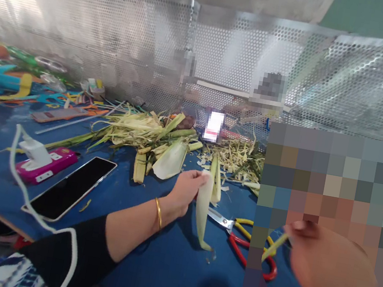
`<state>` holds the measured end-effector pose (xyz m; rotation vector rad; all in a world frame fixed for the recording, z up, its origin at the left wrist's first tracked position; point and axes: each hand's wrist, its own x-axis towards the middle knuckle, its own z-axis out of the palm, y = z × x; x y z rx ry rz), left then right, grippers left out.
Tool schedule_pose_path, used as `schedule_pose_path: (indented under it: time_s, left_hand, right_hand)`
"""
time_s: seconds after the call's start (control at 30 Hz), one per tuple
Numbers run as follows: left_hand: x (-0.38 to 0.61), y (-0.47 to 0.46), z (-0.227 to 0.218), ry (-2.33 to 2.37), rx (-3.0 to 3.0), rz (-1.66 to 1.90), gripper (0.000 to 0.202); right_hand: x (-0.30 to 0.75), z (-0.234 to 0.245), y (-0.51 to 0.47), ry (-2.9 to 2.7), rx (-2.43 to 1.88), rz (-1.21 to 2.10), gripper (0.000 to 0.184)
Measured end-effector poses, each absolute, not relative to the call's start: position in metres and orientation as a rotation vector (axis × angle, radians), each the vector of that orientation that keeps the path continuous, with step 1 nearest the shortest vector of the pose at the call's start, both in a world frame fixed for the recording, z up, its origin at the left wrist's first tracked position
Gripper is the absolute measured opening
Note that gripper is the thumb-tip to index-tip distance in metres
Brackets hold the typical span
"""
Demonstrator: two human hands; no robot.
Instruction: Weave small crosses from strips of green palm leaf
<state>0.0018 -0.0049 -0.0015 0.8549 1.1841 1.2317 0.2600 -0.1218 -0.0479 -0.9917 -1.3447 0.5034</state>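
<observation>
My left hand (185,193), with a gold bangle at the wrist, pinches the top of a pale corn husk (202,212) that hangs down over the blue table. At the right, my right hand (334,270) is closed on a thin greenish-yellow husk strip (274,247) that sticks out from its fingertips. Scissors (225,222) with red and yellow handles lie between my hands, partly covered by a blurred patch. Just beyond my left hand are a broad white-green husk (170,160) and a pile of husks (131,128).
Shredded husk bits (235,156) lie at the back, before a perforated metal screen (231,46). To the left are a phone (70,186) and a magenta power strip (47,165) with a plugged-in white charger, whose cable (16,182) crosses toward my forearm. Bottles and coloured strips lie farther left.
</observation>
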Motion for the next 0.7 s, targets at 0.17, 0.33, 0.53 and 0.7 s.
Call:
schedule_pose_path:
  time_s: [0.17,0.33,0.53,0.7]
  left_hand:
    - [0.012,-0.034,0.008,0.890,1.215,1.036,0.019]
    - [0.016,-0.041,0.008,0.922,1.331,0.974,0.018]
    - [0.011,-0.039,0.013,0.816,0.971,0.837,0.020]
    - [0.007,-0.035,0.013,0.759,0.845,0.805,0.025]
  right_hand:
    - [0.161,0.026,-0.045,-0.923,-1.203,1.351,0.037]
    - [0.146,0.018,-0.061,-0.906,-1.203,1.426,0.038]
    - [0.146,0.023,-0.062,-1.005,-1.177,1.372,0.035]
    - [0.148,0.023,-0.061,-1.044,-1.214,1.403,0.034]
